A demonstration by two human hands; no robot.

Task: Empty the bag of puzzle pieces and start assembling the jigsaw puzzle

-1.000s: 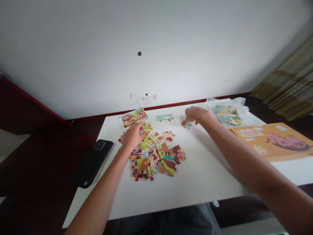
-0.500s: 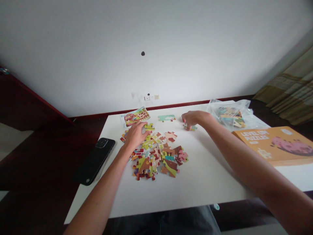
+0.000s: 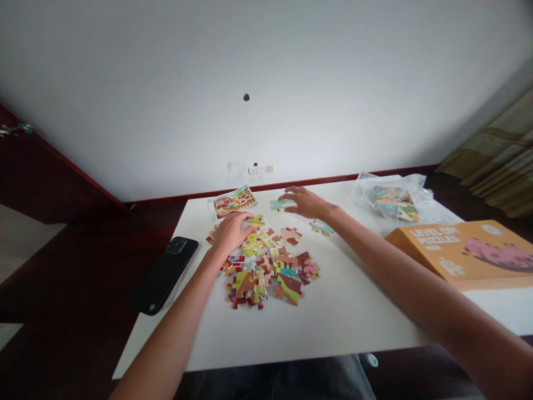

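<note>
Toward far side of white table [image 3: 333, 311], pale green puzzle strip [image 3: 276, 205] lay flat, partly hidden by right hand [image 3: 307, 203], whose fingers spread loosely, nothing seen gripped. Strip looked light, stiff card, knobs easily creased; best pinched by long edges. Left hand [image 3: 233, 232] curved at puzzle pile [image 3: 266, 264], thumb parted, no piece seen between. Loose piece [image 3: 321, 227] lay near right hand; box [image 3: 470, 250], phone [image 3: 166, 275] farther out.

Your white table [image 3: 345, 311] bears heaped puzzle pieces [image 3: 267, 264], a picture card [image 3: 234, 201], a clear plastic bag [image 3: 391, 201], an orange box [image 3: 466, 253] and, at the left edge, a black phone [image 3: 167, 275].
</note>
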